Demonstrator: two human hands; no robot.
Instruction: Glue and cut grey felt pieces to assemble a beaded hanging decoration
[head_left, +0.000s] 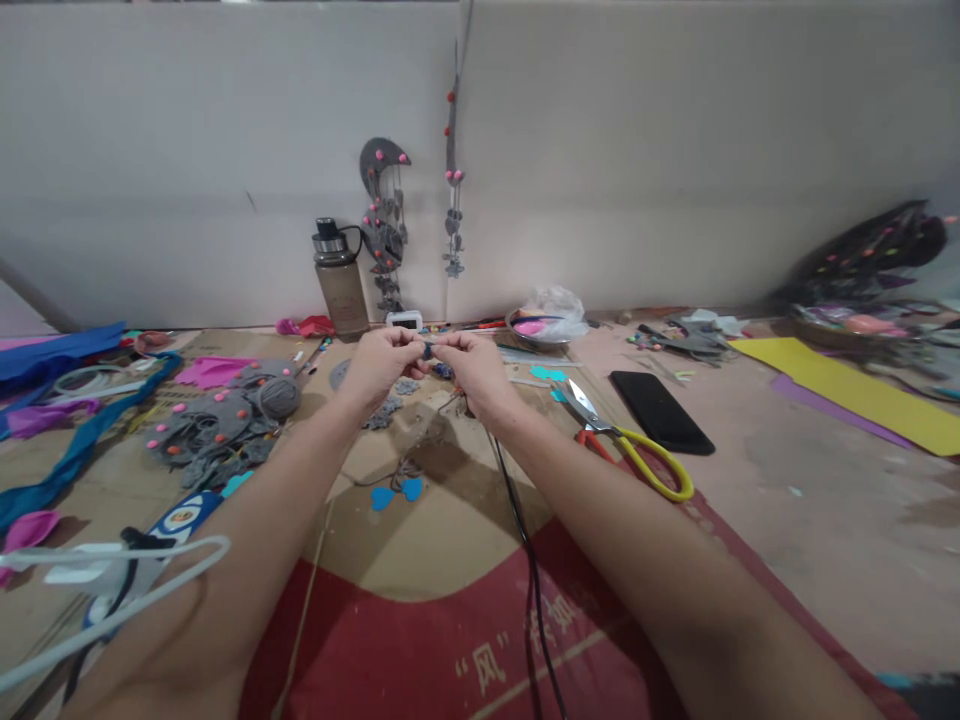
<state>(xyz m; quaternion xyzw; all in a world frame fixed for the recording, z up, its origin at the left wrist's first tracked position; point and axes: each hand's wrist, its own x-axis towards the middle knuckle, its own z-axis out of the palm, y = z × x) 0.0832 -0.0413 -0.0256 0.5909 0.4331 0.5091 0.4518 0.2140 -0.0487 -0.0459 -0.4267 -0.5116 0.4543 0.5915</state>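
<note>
My left hand [388, 366] and my right hand [474, 372] meet in front of me, fingertips almost touching. Both pinch a small dark teal piece [427, 351], mostly covered by fingers; its exact kind is too small to make out. Below them on the cardboard [420, 550] lie two blue felt hearts [411, 489] beside a tangle of grey cord [405, 468]. Grey felt flower shapes [384, 412] rest just under my left hand. To the right of my right hand are scissors [637, 450] with yellow and red handles, blades apart, and turquoise felt cutouts [547, 373].
A bottle [341, 285] stands by the wall, where grey felt hangings [385, 160] hang. At left are a grey felt bundle [217, 425], ribbons and a white wire [150, 560]. A black phone [660, 412] and yellow sheet [855, 390] lie right. A black cable [527, 540] runs between my arms.
</note>
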